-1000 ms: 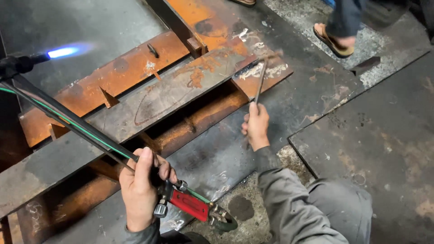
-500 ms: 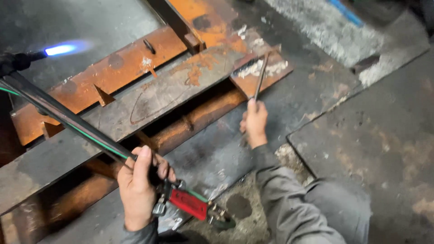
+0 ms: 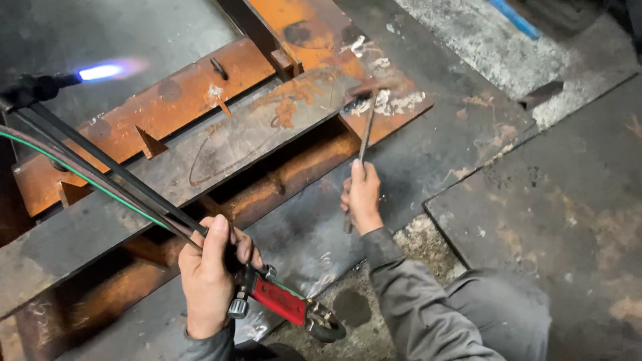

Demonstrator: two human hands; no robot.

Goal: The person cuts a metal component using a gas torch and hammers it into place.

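My left hand (image 3: 210,274) grips the red-bodied handle of a cutting torch (image 3: 274,299). Its long dark tubes run up to the left, where the tip (image 3: 40,87) burns with a blue flame (image 3: 103,70) pointing right. My right hand (image 3: 362,197) holds a thin metal rod (image 3: 366,130) upright. The rod's far end rests at a patch of white residue (image 3: 391,101) on the rusty steel plate (image 3: 227,144). A curved line is scratched on that plate.
Rusty orange steel beams (image 3: 167,100) and brackets lie under and beside the plate. Dark steel sheets (image 3: 555,194) cover the floor on the right. My grey sleeve and knee (image 3: 468,314) fill the lower right. A blue strip (image 3: 511,17) lies at the top.
The view has shifted closer. My right hand with the rod stays at the plate's right end. A person's sandalled foot at the top has left the view.
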